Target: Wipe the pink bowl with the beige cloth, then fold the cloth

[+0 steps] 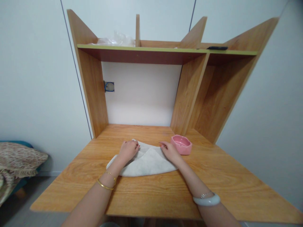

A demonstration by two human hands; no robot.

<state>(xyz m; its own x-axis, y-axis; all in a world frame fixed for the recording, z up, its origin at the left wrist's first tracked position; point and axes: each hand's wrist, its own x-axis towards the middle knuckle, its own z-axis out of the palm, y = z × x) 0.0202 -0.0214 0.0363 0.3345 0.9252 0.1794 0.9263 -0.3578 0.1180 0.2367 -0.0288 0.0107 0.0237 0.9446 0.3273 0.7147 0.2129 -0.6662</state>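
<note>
A pale grey-white cloth [148, 162] lies partly folded on the wooden desk, its front edge curved and its upper layer creased to a peak. On its left part rests my left hand [129, 151], fingers curled down and closed on the cloth near its far left corner. My right hand [169, 152] is at the far right edge of the cloth, thumb and fingers bent together on the fabric; the fingertips are small and partly hidden. Just right of that hand stands a pink ashtray [181, 145] with a notched rim, close to my knuckles.
Around the work area is a wooden desk top [213, 186], with a shelf unit [189, 94] rising at its back. A clear plastic bag [115, 40] and a dark flat object [217, 48] lie on the upper shelf. A patterned blanket [20, 159] covers furniture at left.
</note>
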